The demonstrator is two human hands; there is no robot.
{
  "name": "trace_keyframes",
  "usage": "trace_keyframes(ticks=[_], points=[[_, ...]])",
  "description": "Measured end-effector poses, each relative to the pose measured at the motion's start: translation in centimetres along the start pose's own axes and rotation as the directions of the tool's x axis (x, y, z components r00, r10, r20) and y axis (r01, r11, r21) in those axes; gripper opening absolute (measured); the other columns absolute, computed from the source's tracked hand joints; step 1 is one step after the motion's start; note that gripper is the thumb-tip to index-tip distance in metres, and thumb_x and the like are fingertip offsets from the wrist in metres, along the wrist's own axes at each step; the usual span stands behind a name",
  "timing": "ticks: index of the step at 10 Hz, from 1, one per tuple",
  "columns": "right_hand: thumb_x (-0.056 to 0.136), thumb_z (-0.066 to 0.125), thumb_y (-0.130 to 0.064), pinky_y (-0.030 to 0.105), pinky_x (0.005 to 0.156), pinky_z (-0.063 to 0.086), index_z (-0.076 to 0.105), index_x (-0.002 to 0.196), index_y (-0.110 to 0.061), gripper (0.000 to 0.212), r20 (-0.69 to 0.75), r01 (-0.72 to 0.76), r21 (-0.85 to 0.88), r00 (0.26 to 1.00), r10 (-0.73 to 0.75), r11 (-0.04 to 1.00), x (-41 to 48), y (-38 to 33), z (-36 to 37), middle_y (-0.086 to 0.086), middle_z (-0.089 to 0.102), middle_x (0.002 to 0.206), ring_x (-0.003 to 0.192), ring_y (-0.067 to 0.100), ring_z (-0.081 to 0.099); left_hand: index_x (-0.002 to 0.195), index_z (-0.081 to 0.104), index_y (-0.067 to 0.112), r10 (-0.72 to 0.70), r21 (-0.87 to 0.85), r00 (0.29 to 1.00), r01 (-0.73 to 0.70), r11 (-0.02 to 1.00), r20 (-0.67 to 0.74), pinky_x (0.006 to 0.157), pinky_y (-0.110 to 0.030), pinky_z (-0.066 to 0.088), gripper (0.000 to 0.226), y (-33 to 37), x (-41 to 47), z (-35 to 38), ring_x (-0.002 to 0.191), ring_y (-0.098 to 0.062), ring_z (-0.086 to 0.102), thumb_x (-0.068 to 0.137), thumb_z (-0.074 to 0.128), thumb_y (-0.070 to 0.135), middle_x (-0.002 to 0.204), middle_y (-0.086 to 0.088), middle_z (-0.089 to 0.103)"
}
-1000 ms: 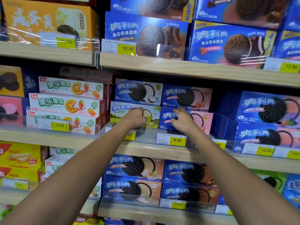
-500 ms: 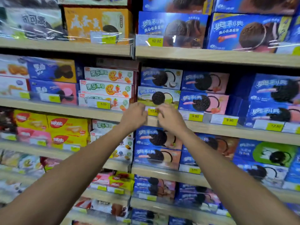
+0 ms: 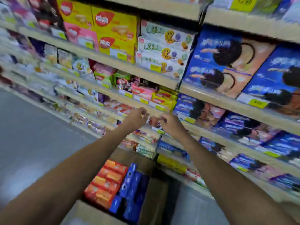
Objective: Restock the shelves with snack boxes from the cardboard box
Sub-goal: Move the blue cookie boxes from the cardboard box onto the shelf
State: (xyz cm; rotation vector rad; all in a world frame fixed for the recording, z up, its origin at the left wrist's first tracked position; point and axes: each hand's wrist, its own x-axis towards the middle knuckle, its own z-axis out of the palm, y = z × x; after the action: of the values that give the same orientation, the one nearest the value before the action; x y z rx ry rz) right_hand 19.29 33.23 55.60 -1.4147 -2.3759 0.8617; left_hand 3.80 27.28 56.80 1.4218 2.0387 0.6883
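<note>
Yellow boxes (image 3: 116,28), perhaps "nabati"; price tag (image 3: 243,2) 12.80.

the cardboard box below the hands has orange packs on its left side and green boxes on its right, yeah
Not quite. The boxes on the right side of the cardboard box are blue, not green. The head view shows the blue boxes beside the orange packs, which do lie on the left, with the left hand and right hand higher up.
</note>
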Motion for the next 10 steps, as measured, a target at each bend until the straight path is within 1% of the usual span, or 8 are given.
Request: trace_keyframes(ticks=[1,2,3,4,5,6,8,10], points=[[0.094,0.045,-0.009,0.035,0.077,0.046,0.066,0.102,0.001,0.026,0.145,-0.132,0.057,0.982,0.123,0.99,-0.4,2.5,7.0,0.023,0.066,0.107,0.1,0.033,0.061,0.117,0.057,0.009,-0.189,-0.028,0.98,0.192,0.981,0.065,0.09,-0.034,0.046,0.027,-6.3,-0.9,4.1,0.093,-0.022,0.055,0.091,0.051,0.017,0.113,-0.008,0.062],[0.09,0.046,-0.007,0.032,0.081,0.043,0.066,0.102,0.003,0.025,0.251,-0.241,0.074,0.944,0.216,0.968,-0.4,5.7,13.7,0.02,0.066,0.108,0.105,0.031,0.059,0.092,0.058,0.024,-0.335,-0.045,0.931,0.344,0.938,0.144,0.089,-0.03,0.046,0.008,-11.2,-1.5,7.9,0.089,-0.019,0.059,0.091,0.052,0.018,0.101,-0.004,0.063],[0.087,0.05,-0.009,0.032,0.079,0.044,0.067,0.099,-0.002,0.022,0.382,-0.368,0.06,0.867,0.319,0.928,-0.8,9.9,20.8,0.015,0.067,0.097,0.099,0.03,0.061,0.09,0.06,0.012,-0.434,-0.15,0.884,0.46,0.875,0.175,0.083,-0.038,0.049,0.011,-18.3,-2.5,14.6,0.084,-0.027,0.062,0.088,0.05,0.012,0.09,-0.016,0.062],[0.086,0.048,-0.01,0.041,0.083,0.051,0.064,0.094,-0.003,0.019,0.49,-0.49,0.06,0.773,0.403,0.869,-0.6,14.2,27.9,0.017,0.068,0.095,0.094,0.034,0.064,0.112,0.055,0.001,-0.529,-0.069,0.826,0.55,0.833,0.194,0.09,-0.038,0.043,0.026,-24.1,-3.0,20.5,0.105,-0.029,0.057,0.09,0.048,0.012,0.114,-0.022,0.057],[0.085,0.048,-0.011,0.033,0.073,0.049,0.063,0.096,-0.013,0.019,0.56,-0.579,0.061,0.694,0.452,0.813,-0.6,17.6,33.9,0.008,0.066,0.091,0.085,0.025,0.063,0.133,0.042,0.005,-0.598,-0.075,0.767,0.627,0.775,0.232,0.095,-0.034,0.041,0.043,-28.8,-3.5,24.9,0.12,-0.028,0.052,0.092,0.05,0.017,0.13,-0.015,0.053],[0.091,0.044,-0.011,0.026,0.062,0.043,0.059,0.11,-0.011,0.024,0.631,-0.658,0.063,0.608,0.481,0.75,-0.3,20.4,39.8,0.008,0.064,0.102,0.081,0.018,0.057,0.139,0.036,0.009,-0.657,-0.018,0.708,0.684,0.729,0.259,0.096,-0.033,0.038,0.051,-33.9,-3.7,29.6,0.126,-0.025,0.044,0.092,0.051,0.021,0.141,-0.01,0.043],[0.094,0.041,-0.014,0.045,0.094,0.05,0.046,0.135,-0.011,0.041,0.715,-0.698,0.006,0.503,0.485,0.716,0.2,24.3,47.5,0.007,0.056,0.129,0.106,0.027,0.061,0.135,0.037,0.004,-0.72,0.002,0.629,0.753,0.658,0.294,0.095,-0.037,0.039,0.053,-40.2,-3.5,36.0,0.123,-0.031,0.043,0.088,0.057,0.015,0.136,-0.016,0.042],[0.095,0.049,-0.032,0.047,0.1,0.047,0.024,0.148,-0.017,0.061,0.724,-0.791,0.036,0.442,0.529,0.611,1.3,26.3,52.8,0.008,0.038,0.147,0.121,0.028,0.052,0.14,0.032,0.008,-0.726,-0.064,0.6,0.783,0.618,0.336,0.089,-0.038,0.044,0.056,-43.9,-1.9,39.3,0.116,-0.029,0.048,0.088,0.053,0.012,0.139,-0.015,0.041]])
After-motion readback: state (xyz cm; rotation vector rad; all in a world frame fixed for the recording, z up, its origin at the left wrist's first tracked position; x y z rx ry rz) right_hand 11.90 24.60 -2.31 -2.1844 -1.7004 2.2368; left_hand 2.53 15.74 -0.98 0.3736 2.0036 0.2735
